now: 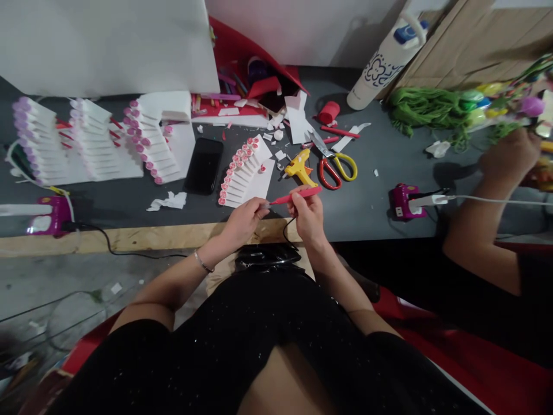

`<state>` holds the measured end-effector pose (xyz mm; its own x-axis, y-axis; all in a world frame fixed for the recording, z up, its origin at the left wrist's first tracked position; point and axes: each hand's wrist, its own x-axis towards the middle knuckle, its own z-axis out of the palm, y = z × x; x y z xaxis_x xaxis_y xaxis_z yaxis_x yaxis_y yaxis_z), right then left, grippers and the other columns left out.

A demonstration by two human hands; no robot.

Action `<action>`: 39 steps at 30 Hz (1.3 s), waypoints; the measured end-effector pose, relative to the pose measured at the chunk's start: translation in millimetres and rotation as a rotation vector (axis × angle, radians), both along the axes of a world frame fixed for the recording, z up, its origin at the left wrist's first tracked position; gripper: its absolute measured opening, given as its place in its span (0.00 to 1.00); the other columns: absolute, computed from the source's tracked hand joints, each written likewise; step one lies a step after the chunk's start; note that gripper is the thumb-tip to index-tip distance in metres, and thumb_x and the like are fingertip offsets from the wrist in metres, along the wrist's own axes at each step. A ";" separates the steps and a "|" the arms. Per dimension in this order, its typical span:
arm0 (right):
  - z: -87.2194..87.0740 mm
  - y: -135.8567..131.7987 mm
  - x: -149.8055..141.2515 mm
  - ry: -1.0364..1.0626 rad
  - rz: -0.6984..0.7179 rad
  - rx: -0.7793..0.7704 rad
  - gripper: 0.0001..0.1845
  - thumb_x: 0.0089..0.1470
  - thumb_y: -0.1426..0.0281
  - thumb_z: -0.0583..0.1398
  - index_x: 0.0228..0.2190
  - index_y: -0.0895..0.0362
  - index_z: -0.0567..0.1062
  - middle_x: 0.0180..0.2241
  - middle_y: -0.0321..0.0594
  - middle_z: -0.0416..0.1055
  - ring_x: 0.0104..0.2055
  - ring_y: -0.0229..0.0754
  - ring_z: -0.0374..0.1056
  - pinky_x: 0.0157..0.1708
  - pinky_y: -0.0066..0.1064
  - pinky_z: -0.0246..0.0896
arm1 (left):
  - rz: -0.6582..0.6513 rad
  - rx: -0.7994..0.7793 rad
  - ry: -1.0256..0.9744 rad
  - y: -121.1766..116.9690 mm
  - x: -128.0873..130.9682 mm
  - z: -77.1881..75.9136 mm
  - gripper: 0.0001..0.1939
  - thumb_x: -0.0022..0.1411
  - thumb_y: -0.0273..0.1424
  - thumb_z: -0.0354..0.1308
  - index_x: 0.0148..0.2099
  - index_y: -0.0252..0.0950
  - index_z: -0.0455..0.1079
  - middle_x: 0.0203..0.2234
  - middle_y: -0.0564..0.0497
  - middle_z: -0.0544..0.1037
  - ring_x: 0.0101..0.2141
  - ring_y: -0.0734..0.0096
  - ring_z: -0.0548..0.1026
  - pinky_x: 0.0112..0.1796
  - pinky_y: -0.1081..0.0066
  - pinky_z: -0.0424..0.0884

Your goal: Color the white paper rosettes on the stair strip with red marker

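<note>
Along the plywood near edge of the grey tabletop [151, 236], the person's left hand [244, 222] and right hand [307, 216] meet just above the rim, with both wrists reaching over it. Between them lies a slim red rod [298, 196], its long axis nearly level across the body and rising slightly toward the right hand, with a thin silvery tip [266, 204] pointing left. The right hand's fingers [298, 202] are closed around the rod's body, while the left hand's fingers [259, 207] pinch together at the tip end. A black cable [288, 230] drops past the right wrist and over the edge. Just beyond the rod sit a yellow hot glue gun [300, 168] and scissors [334, 167] with red and yellow handles. To the left, a white foam board [246, 173] carries a stepped row of pink-tipped pieces, near a black smartphone [204, 165] and more stepped white rows [97, 141]. Farther back, a red card container [228, 40] holds coloured sticks, red scraps and a purple object, its contents partly hidden. A magenta unit [404, 200] with a white cable stands toward the right, and a co-worker's hand [507, 155] reaches in near green yarn [425, 109], well apart from the person's own hands.
</note>
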<state>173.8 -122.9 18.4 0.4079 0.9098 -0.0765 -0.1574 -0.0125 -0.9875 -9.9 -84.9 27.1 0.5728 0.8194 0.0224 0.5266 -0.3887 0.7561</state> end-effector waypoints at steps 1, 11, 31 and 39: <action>0.3 -1.1 0.6 -0.020 0.010 -0.005 0.20 0.55 0.48 0.66 0.32 0.50 0.71 0.21 0.27 0.63 0.21 0.31 0.58 0.20 0.27 0.53 | -0.002 0.000 0.022 -1.0 0.1 0.9 0.09 0.77 0.31 0.54 0.52 0.36 0.74 0.41 0.47 0.84 0.41 0.65 0.81 0.45 0.66 0.77; 5.0 -12.1 11.7 -0.024 0.070 -0.015 0.17 0.55 0.53 0.68 0.32 0.52 0.73 0.22 0.27 0.66 0.22 0.31 0.61 0.21 0.26 0.58 | -0.073 -0.001 0.146 -5.8 13.5 11.3 0.12 0.79 0.34 0.53 0.53 0.37 0.76 0.42 0.44 0.86 0.42 0.61 0.84 0.43 0.63 0.78; -17.4 -17.1 30.1 0.140 0.035 -0.139 0.21 0.51 0.50 0.69 0.28 0.51 0.70 0.19 0.26 0.66 0.20 0.31 0.60 0.19 0.25 0.56 | -0.008 -0.063 0.223 -12.1 34.9 15.9 0.15 0.78 0.39 0.55 0.58 0.37 0.74 0.38 0.46 0.83 0.37 0.61 0.81 0.39 0.65 0.73; -11.7 5.9 39.1 -0.014 0.230 -0.398 0.11 0.53 0.59 0.63 0.31 0.54 0.76 0.32 0.37 0.81 0.22 0.33 0.69 0.17 0.23 0.60 | 0.547 0.133 -0.001 37.7 -37.1 -15.0 0.12 0.76 0.35 0.51 0.49 0.36 0.74 0.48 0.41 0.82 0.46 0.61 0.80 0.49 0.63 0.77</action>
<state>213.0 -117.0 6.7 0.2027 0.8778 -0.4341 -0.0924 -0.4242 -0.9009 -47.0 -47.2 12.1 0.0648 0.9871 0.1462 0.6779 -0.1511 0.7194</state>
